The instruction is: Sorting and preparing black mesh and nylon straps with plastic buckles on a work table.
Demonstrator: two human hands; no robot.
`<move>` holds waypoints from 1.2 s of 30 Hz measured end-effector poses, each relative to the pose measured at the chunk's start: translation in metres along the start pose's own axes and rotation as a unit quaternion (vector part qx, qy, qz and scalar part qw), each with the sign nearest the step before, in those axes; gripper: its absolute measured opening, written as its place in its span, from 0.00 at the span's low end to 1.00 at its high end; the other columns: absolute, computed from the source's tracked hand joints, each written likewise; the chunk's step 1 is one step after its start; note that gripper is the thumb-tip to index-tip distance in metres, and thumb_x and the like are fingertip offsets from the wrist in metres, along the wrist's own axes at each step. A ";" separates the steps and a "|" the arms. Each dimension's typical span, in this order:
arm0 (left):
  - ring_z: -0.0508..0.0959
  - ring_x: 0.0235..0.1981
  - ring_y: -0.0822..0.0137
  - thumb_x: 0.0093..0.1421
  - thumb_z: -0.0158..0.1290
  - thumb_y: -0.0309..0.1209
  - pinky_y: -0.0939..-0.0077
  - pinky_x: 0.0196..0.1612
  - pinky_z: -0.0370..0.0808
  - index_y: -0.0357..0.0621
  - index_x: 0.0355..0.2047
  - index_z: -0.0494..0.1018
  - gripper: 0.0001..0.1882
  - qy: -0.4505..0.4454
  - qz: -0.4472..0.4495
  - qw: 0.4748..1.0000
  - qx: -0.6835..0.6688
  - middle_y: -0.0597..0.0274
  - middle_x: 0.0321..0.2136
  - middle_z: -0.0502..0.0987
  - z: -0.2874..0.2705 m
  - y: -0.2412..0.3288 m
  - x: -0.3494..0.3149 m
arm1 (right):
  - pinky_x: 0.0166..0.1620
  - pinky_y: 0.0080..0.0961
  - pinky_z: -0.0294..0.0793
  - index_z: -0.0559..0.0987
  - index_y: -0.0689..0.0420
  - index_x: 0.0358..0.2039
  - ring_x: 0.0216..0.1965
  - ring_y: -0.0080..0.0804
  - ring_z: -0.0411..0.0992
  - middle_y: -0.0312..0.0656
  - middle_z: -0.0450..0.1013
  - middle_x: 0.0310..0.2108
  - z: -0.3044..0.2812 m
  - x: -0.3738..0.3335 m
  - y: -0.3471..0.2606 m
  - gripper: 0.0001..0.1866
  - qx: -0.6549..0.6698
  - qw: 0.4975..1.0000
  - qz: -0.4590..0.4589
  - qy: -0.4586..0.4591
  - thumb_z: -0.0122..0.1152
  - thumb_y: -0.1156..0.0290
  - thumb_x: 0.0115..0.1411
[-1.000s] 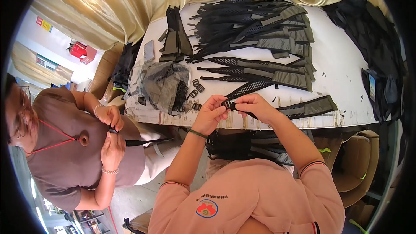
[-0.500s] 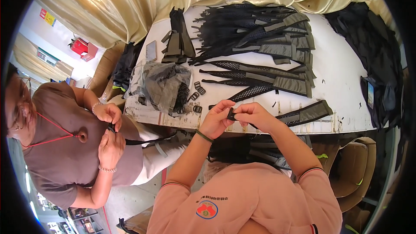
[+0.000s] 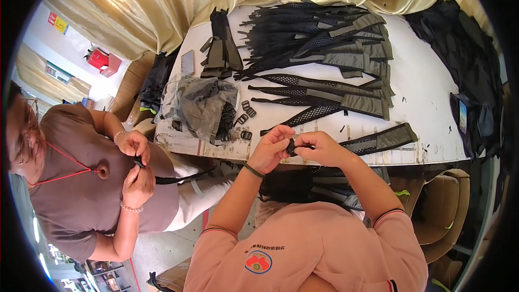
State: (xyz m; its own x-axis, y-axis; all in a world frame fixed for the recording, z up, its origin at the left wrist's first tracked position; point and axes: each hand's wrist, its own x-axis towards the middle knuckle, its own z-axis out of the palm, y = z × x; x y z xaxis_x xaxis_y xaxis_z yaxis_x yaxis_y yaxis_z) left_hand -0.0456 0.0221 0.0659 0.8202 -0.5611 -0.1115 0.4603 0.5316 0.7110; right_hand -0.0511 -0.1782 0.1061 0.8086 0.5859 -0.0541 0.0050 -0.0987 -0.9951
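Observation:
My left hand (image 3: pixel 270 147) pinches a small black plastic buckle (image 3: pixel 291 147) over the table's front edge. My right hand (image 3: pixel 318 148) is closed at the buckle's right side, with its fingertips on a dark bit that looks like the end of a strap. A black mesh strap with a grey-green panel (image 3: pixel 393 137) stretches away to the right from behind my right hand. Whether the strap passes through the buckle is too small to tell. Several loose black buckles (image 3: pixel 246 113) lie on the table beyond my left hand.
Many mesh straps (image 3: pixel 346 59) cover the white table (image 3: pixel 427 124); a smaller bundle (image 3: pixel 220 48), a phone (image 3: pixel 187 62) and a clear bag of buckles (image 3: pixel 203 105) lie left. A co-worker (image 3: pixel 108 173) handles a black piece. Dark fabric (image 3: pixel 465 70) and a cardboard box (image 3: pixel 443 211) are right.
The buckle has turned between my fingers, and my right hand has shifted slightly right and down. The strap's panel end has moved slightly right. The co-worker's hands have shifted a little.

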 end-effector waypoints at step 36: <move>0.73 0.28 0.77 0.61 0.50 0.25 0.83 0.34 0.72 0.42 0.35 0.68 0.02 0.152 0.062 0.986 0.027 0.66 0.29 0.74 0.044 -0.003 0.002 | 0.44 0.34 0.63 0.77 0.54 0.27 0.29 0.38 0.67 0.36 0.72 0.26 0.016 -0.011 -0.021 0.06 -0.349 0.845 -0.258 0.312 0.62 0.77 0.46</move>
State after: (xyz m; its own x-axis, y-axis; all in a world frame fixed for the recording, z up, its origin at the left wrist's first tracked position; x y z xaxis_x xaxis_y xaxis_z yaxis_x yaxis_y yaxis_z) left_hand -0.0601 -0.0087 0.0947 0.9366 -0.2736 -0.2188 0.3384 0.5444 0.7676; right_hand -0.0693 -0.1699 0.1266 0.7440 0.1788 0.6438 0.6219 -0.5378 -0.5692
